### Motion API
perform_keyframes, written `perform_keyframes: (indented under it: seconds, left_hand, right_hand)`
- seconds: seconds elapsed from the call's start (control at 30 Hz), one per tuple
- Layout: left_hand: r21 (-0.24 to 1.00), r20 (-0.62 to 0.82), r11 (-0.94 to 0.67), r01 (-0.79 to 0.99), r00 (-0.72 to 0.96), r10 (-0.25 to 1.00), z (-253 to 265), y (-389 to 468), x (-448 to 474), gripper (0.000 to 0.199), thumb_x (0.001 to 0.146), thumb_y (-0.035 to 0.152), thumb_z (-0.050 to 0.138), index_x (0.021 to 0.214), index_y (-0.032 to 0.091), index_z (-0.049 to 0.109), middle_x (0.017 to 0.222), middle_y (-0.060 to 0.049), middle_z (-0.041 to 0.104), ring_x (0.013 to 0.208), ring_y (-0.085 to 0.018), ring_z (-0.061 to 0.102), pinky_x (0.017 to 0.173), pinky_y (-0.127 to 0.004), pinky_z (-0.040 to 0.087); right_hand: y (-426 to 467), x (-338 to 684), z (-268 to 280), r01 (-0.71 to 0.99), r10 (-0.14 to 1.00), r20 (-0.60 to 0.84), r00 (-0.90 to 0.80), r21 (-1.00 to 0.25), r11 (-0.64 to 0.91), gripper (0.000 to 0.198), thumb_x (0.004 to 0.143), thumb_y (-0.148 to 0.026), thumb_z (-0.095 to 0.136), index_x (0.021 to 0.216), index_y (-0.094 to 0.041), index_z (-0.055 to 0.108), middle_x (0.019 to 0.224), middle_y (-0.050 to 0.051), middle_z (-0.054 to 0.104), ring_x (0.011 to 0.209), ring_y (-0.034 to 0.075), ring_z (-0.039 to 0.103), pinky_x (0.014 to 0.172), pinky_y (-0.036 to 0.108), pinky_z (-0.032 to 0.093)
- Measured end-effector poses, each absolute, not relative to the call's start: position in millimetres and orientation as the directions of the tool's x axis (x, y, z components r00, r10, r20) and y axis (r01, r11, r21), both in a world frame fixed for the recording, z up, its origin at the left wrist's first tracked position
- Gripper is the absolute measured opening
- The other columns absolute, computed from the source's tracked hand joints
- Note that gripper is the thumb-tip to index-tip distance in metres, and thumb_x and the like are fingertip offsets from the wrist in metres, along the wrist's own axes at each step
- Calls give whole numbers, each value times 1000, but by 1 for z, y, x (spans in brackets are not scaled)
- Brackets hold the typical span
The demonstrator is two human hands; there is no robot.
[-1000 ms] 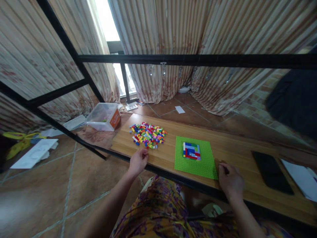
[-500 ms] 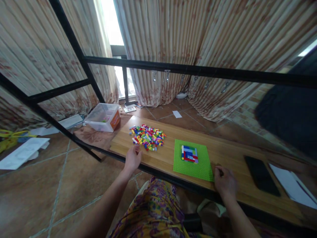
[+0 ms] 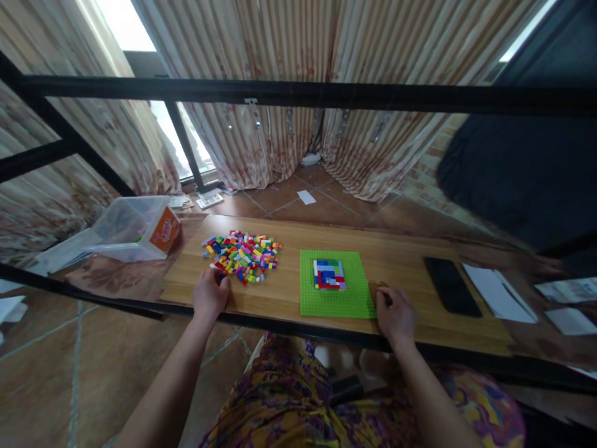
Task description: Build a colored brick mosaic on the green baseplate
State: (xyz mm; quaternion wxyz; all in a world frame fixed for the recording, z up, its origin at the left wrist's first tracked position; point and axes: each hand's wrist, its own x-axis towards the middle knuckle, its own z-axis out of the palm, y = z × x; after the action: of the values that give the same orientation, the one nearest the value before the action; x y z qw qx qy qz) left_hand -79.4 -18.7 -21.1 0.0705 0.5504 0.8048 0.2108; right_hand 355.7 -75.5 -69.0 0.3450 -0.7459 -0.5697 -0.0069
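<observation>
My left hand rests at the near edge of a heap of small coloured toy bricks. Its fingers are curled, and whatever they may pinch is too small to make out. A green studded baseplate lies right of the heap. On it sits a low square build of bricks in blue, red, white and other colours. Beside the plate's near right corner, my right hand is loosely closed on the tabletop, with nothing seen in its fingers. Whether it touches the plate I cannot tell.
The wooden board has a dark frame bar along its near edge. A black phone-like slab and white paper lie to the right. At left stands a clear plastic bin with an orange label. A black rail crosses beyond.
The view has turned to the right and levelled, so everything sits further left in it. Both hands keep about the same places by the heap and the baseplate.
</observation>
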Motion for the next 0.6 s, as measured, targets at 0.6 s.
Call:
perform_keyframes:
  seconds: [0.6]
  left_hand:
    - [655,99,150,740,-282,954,-34,-25,-77,30,79,26,57,107,18,63,90,-5,67,75,-18,63,75,-31,50]
  right_hand:
    - [-79,358,-68,887,840,435,323,-448,-109,38,86,-44,41,88,-17,68,91,14,66,84,25,60,75,37,46]
